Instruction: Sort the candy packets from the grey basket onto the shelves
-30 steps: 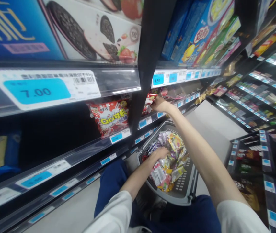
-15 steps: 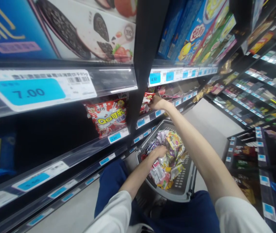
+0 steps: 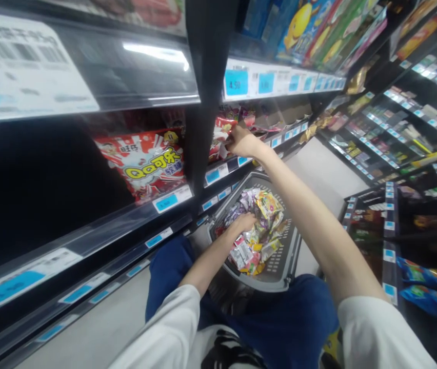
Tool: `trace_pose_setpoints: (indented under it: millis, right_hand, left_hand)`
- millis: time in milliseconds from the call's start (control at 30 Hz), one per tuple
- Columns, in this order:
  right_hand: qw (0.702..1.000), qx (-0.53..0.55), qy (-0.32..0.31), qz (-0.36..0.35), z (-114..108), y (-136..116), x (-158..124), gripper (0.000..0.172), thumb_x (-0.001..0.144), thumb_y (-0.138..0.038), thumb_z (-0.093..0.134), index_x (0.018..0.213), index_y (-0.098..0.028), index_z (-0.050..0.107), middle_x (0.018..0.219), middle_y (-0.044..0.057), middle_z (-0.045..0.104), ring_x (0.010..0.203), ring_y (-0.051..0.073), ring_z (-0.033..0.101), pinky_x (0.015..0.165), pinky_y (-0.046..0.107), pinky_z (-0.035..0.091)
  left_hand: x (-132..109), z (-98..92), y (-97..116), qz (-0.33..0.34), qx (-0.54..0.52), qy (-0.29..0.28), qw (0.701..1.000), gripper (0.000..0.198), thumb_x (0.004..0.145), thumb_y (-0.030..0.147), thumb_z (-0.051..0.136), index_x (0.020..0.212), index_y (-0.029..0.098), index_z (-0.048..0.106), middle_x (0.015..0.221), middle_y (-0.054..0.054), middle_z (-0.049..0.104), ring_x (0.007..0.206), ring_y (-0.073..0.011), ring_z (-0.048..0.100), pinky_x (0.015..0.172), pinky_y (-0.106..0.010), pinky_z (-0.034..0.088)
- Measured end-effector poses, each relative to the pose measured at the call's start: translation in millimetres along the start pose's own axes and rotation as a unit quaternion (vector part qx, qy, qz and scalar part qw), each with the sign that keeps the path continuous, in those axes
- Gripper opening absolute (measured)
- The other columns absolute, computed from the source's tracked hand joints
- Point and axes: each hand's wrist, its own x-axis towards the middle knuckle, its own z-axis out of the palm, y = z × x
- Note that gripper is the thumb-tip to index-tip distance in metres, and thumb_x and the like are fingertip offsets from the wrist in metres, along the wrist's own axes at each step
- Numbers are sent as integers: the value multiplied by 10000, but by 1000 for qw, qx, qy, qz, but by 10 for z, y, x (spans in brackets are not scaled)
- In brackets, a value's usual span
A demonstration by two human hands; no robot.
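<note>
My right hand [image 3: 243,142] reaches into a low shelf bay, its fingers closed on the edge of a red-and-white candy bag [image 3: 222,128]. The shelf post hides part of that bag. On the other side of the post, a similar red gummy candy bag [image 3: 151,165] leans on its shelf. My left hand [image 3: 245,222] is down in a grey shopping basket [image 3: 288,259], over a heap of shiny candy packets [image 3: 269,204]. Its fingertips are partly hidden among the packets. The basket stands on the floor between my knees.
A dark shelf post [image 3: 203,102] separates the two bays. Above my right hand, a shelf edge with price labels [image 3: 266,83] carries upright boxes. Grey floor [image 3: 306,174] runs along the aisle, with blue snack bags [image 3: 432,297] on shelving at the right.
The view has moved nearer and tilted down, so shelves and basket sit higher in the picture. My right hand stays at the red bag, my left in the basket.
</note>
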Motion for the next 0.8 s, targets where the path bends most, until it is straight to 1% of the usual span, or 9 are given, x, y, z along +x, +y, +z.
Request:
trace_pose_setpoints:
  millis: [133,300,367,433,533,600,633,700,800]
  right_hand:
    - [995,34,93,-4,-78,-108,-339,283,884,-144,455,1122,-129,607,1166,144,655,1134,286,591,1050,462,450]
    - [975,46,215,32,-48,-161,-1505,314,990,-258,382,1228,-222,583,1315,101,606,1261,266,530,1099,481,421]
    - [982,4,159,107,158,-39,-2082,347,1002,-252,355,1246,-232,600,1326,108,616,1287,264,529,1108,455,423]
    - [977,-65,23,203,458,150,-2604,400,983,-214,366,1298,-239,610,1356,123,615,1315,281,521,1111,448,427]
    - [914,-66,-269,295,911,426,-3157,454,912,-258,559,1364,-240,594,1377,174,604,1318,354,540,1072,536,448]
    - [883,-2,-364,296,1100,543,-3337,479,899,-321,619,1374,-272,587,1371,156,619,1300,349,567,1070,536,450]
    - [887,32,-361,287,1146,581,-3372,474,921,-346,600,1388,-274,572,1371,140,625,1292,322,580,1076,494,454]
    - [917,76,-289,264,1156,636,-3352,457,979,-359,512,1420,-237,532,1375,127,627,1268,266,600,1061,379,464]
    - [940,67,-204,263,1081,695,-3203,436,1007,-347,457,1402,-174,525,1359,154,628,1227,265,618,1009,329,467]
  left_hand:
    - [-36,-23,6,-27,5,-24,999,347,902,113,476,1168,175,691,1240,-131,653,1169,-243,600,935,-324,534]
    - [-63,-4,8,-67,-9,-63,996,267,940,158,520,1135,156,702,1212,-142,679,1141,-236,640,963,-361,536]
    - [-66,12,4,-83,-14,-83,993,235,962,244,565,1135,142,686,1192,-127,686,1115,-227,652,972,-411,539]
    - [-65,32,-3,-94,-16,-108,990,264,956,322,609,1133,137,671,1177,-107,688,1081,-216,662,958,-439,549]
    - [-56,67,-22,-101,-10,-136,985,283,942,344,632,1138,143,669,1192,-107,682,1074,-215,661,949,-438,553]
    - [-42,95,-37,-101,0,-143,985,281,940,303,617,1166,146,670,1248,-133,660,1126,-240,644,974,-435,535]
    - [-33,109,-44,-100,6,-146,984,283,939,276,601,1184,153,672,1283,-146,643,1162,-256,629,990,-425,522]
    - [-13,134,-57,-98,18,-151,983,309,928,231,569,1213,176,676,1349,-157,602,1237,-281,585,1026,-401,492]
    - [1,147,-62,-95,38,-159,982,356,920,232,545,1255,229,664,1412,-126,553,1303,-289,522,1075,-392,449]
